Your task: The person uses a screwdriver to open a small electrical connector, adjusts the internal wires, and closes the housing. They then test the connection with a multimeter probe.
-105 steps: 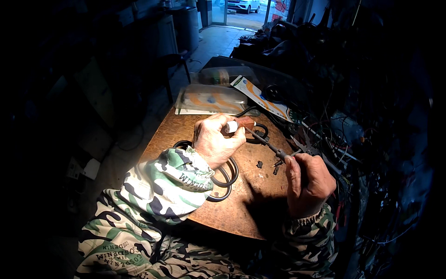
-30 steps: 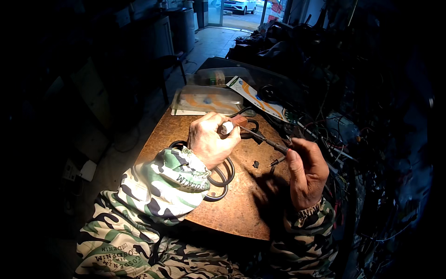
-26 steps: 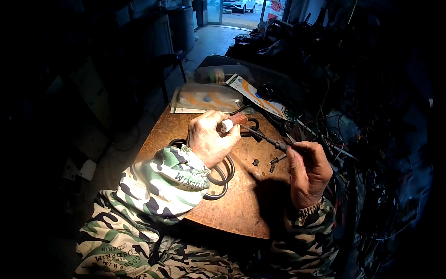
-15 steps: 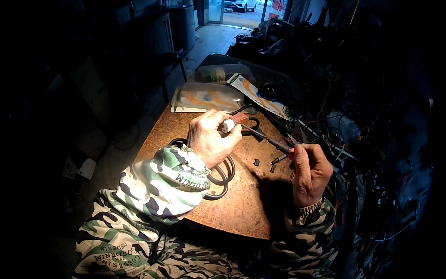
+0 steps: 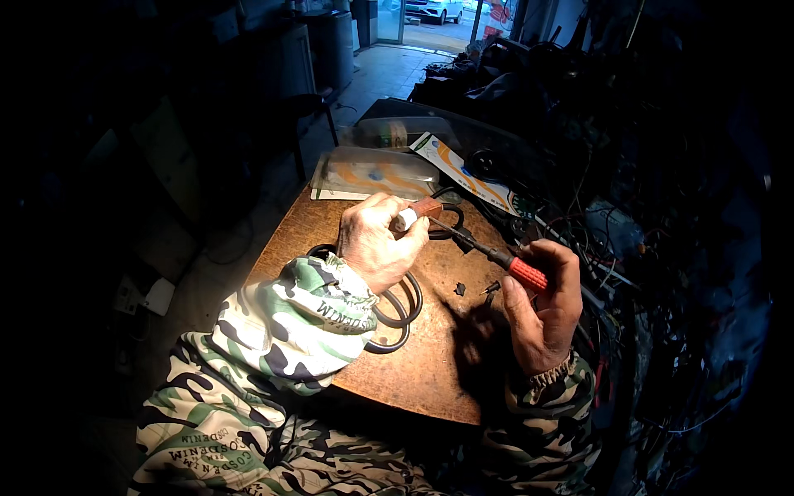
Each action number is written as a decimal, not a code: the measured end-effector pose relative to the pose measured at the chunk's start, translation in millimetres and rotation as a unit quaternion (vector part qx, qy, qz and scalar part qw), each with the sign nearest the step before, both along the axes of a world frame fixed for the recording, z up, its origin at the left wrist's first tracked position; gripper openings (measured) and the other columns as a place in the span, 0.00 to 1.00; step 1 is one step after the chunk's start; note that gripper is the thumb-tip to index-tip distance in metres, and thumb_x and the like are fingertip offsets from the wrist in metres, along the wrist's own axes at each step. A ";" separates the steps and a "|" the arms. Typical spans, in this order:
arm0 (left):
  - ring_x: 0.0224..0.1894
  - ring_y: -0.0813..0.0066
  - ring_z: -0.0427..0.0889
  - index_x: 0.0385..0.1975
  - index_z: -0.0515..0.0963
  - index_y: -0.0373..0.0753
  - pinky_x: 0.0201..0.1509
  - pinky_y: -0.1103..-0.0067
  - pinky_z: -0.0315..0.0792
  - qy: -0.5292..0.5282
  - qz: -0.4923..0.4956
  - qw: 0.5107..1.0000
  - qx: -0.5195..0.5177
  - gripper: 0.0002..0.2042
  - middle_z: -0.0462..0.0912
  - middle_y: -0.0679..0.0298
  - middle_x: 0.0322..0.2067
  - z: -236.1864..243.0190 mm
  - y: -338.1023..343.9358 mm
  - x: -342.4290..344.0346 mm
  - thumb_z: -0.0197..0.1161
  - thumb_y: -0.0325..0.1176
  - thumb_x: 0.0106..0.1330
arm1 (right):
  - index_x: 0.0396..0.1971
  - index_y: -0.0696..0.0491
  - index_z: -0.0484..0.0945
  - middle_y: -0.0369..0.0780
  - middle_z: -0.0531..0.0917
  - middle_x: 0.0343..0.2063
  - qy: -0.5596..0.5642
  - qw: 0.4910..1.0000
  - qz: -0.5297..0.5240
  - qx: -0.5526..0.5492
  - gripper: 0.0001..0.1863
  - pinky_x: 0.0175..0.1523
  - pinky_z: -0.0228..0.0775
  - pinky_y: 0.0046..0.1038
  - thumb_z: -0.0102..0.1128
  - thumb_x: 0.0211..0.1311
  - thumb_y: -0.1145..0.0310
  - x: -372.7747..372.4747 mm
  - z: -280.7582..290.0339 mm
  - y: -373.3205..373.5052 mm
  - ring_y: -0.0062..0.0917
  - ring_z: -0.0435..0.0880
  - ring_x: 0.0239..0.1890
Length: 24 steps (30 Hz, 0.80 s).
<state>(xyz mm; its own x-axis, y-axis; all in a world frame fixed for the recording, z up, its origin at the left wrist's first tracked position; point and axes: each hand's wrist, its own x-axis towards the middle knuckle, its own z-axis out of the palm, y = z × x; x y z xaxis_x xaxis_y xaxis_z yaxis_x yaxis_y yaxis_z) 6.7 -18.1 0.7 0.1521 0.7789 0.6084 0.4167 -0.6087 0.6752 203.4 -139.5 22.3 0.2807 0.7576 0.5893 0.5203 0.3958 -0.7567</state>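
My left hand (image 5: pixel 382 244) pinches a small block (image 5: pixel 426 211) with a brown-orange body and a white end (image 5: pixel 405 221). My right hand (image 5: pixel 542 306) holds a screwdriver (image 5: pixel 528 273) by its red handle, with the thumb low beside it. The long dark shaft reaches up-left to the block by my left fingertips; whether its tip is inside cannot be told. A thick black cable (image 5: pixel 397 341) lies coiled under and beside my left hand. Small dark parts (image 5: pixel 461 288) lie on the worn wooden tabletop (image 5: pixel 397 384), left of my right hand.
Clear plastic packages (image 5: pixel 376 169) and a printed card (image 5: pixel 463 174) lie along the table's back. A dark tangle of wires (image 5: pixel 620 248) crowds the right side. A black stool (image 5: pixel 306 107) stands at the back left. A doorway (image 5: pixel 426 25) with a white car outside is beyond.
My right fingers have shifted on the screwdriver, the thumb moving down and left, so the red handle now shows. My left hand keeps the block in nearly the same place.
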 end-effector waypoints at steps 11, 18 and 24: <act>0.25 0.75 0.80 0.36 0.84 0.30 0.29 0.80 0.73 -0.006 0.000 0.999 0.049 0.11 0.81 0.60 0.26 0.4 -0.9 -1.0 0.71 0.26 0.54 | 0.43 0.64 0.78 0.39 0.82 0.31 0.042 0.999 0.011 0.002 0.12 0.39 0.73 0.18 0.66 0.64 0.75 -9.8 3.1 0.7 0.16 0.80 0.32; 0.34 0.69 0.86 0.41 0.83 0.30 0.36 0.79 0.79 -0.024 -0.029 0.997 0.071 0.13 0.84 0.56 0.35 5.4 -1.5 -1.5 0.71 0.24 0.55 | 0.39 0.63 0.80 0.46 0.82 0.25 -0.124 0.979 0.084 -0.139 0.13 0.34 0.74 0.28 0.66 0.54 0.73 12.0 -5.9 3.7 0.31 0.84 0.27; 0.38 0.78 0.84 0.45 0.82 0.33 0.39 0.80 0.78 -0.082 -0.159 0.984 0.017 0.15 0.84 0.61 0.37 11.0 -1.1 -5.1 0.71 0.19 0.57 | 0.32 0.62 0.73 0.45 0.77 0.18 -0.109 0.986 -0.028 -0.121 0.13 0.30 0.72 0.32 0.66 0.50 0.74 16.9 6.7 6.4 0.32 0.81 0.22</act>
